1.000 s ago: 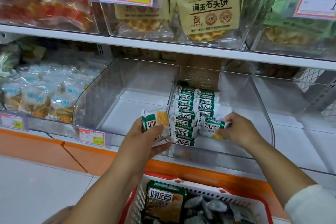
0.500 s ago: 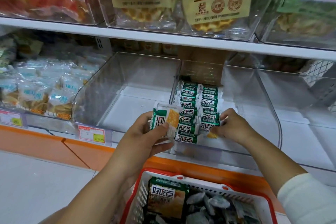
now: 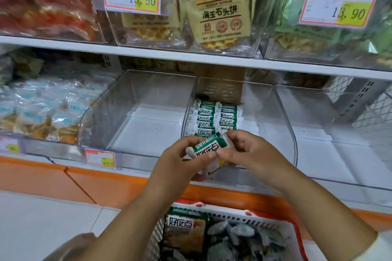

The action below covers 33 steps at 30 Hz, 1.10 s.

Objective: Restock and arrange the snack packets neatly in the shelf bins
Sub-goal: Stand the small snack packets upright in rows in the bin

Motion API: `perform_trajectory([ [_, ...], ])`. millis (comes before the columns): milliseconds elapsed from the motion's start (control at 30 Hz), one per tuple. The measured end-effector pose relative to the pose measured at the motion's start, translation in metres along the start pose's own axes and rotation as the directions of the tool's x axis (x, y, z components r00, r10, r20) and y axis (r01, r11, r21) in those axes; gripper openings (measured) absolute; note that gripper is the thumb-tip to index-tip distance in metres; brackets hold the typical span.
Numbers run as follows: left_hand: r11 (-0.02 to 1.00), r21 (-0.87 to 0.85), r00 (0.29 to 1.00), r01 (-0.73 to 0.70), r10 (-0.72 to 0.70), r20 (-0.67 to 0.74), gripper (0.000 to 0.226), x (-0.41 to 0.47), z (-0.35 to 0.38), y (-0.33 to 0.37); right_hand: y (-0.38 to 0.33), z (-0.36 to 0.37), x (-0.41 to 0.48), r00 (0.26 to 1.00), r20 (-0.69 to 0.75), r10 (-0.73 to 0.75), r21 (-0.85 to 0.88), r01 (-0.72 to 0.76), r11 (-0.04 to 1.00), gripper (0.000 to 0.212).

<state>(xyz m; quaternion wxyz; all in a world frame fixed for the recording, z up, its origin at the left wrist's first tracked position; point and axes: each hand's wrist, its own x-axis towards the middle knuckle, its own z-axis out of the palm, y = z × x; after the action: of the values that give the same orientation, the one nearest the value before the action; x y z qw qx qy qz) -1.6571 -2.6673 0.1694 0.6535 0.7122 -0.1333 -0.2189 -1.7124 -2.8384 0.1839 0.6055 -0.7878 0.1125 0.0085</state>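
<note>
A green-and-white snack packet (image 3: 206, 147) is held tilted over the near end of a clear shelf bin (image 3: 262, 133), behind it two neat rows of matching packets (image 3: 216, 117) lining the bin's left side.

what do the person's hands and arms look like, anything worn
The left hand and right hand are bare: no gloves, rings or watch show. The left forearm is uncovered to the frame edge. The right forearm is bare too, with a white sleeve starting at the bottom right corner.

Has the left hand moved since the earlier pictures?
Yes. The left hand carried its packet rightward, away from the small price tag, to the right hand.
</note>
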Motion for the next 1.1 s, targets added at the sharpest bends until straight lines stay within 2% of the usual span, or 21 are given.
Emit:
perform_trajectory([
  [67,0.989,0.116,0.996,-0.086,0.09,-0.026,0.025,0.0,-0.002,-0.003,0.003,-0.006,0.003,0.998,-0.059,0.025,0.0,-0.025,1.0,0.02],
  [133,0.922,0.34,0.963,-0.186,0.239,-0.122,0.031,0.006,-0.012,-0.01,0.011,-0.017,0.012,0.976,-0.214,0.046,-0.006,-0.049,0.999,0.019],
  [200,0.831,0.52,0.912,-0.198,0.351,-0.213,0.047,0.015,-0.024,-0.017,0.021,-0.032,0.024,0.926,-0.376,0.038,-0.137,-0.096,0.986,0.022],
  [233,0.81,0.56,0.904,-0.176,0.359,-0.235,0.053,0.019,-0.028,-0.021,0.028,-0.039,0.031,0.916,-0.4,0.038,-0.226,-0.139,0.964,0.025],
  [300,0.789,0.602,0.921,-0.125,0.318,-0.226,0.061,0.025,-0.033,-0.027,0.041,-0.045,0.043,0.927,-0.368,0.08,-0.367,-0.224,0.903,0.028],
  [400,0.716,0.69,0.957,-0.107,0.262,-0.123,0.061,0.027,-0.034,-0.038,0.056,-0.041,0.06,0.934,-0.298,0.196,-0.499,-0.328,0.802,0.035],
  [500,0.664,0.732,0.961,-0.151,0.272,-0.048,0.056,0.028,-0.035,-0.045,0.062,-0.034,0.074,0.929,-0.24,0.281,-0.521,-0.367,0.771,0.037],
  [633,0.681,0.714,0.958,-0.16,0.28,-0.053,0.05,0.031,-0.037,-0.045,0.063,-0.028,0.082,0.915,-0.228,0.333,-0.508,-0.403,0.761,0.046],
  [733,0.688,0.705,0.961,-0.173,0.274,-0.032,0.048,0.032,-0.038,-0.044,0.065,-0.027,0.085,0.914,-0.213,0.346,-0.471,-0.406,0.783,0.043],
  [800,0.69,0.702,0.963,-0.176,0.269,-0.024,0.049,0.032,-0.039,-0.046,0.062,-0.027,0.081,0.917,-0.206,0.343,-0.511,-0.399,0.761,0.043],
  [900,0.683,0.709,0.957,-0.177,0.288,-0.038,0.052,0.028,-0.039,-0.048,0.044,-0.032,0.069,0.944,-0.246,0.218,-0.714,-0.329,0.618,0.047],
  [933,0.679,0.711,0.947,-0.183,0.316,-0.058,0.052,0.024,-0.038,-0.047,0.036,-0.034,0.061,0.951,-0.282,0.13,-0.721,-0.299,0.625,0.045],
  [967,0.674,0.71,0.925,-0.203,0.37,-0.086,0.05,0.017,-0.036,-0.046,0.028,-0.034,0.05,0.95,-0.312,0.019,-0.696,-0.242,0.676,0.04],
  [1033,0.651,0.71,0.859,-0.271,0.496,-0.127,0.044,0.003,-0.031,-0.048,0.018,-0.033,0.02,0.923,-0.326,-0.205,-0.593,-0.031,0.805,0.024],
  [1100,0.64,0.696,0.844,-0.324,0.529,-0.093,0.04,-0.012,-0.023,-0.059,0.018,-0.028,-0.018,0.919,-0.282,-0.274,-0.429,0.135,0.893,0.015],
])
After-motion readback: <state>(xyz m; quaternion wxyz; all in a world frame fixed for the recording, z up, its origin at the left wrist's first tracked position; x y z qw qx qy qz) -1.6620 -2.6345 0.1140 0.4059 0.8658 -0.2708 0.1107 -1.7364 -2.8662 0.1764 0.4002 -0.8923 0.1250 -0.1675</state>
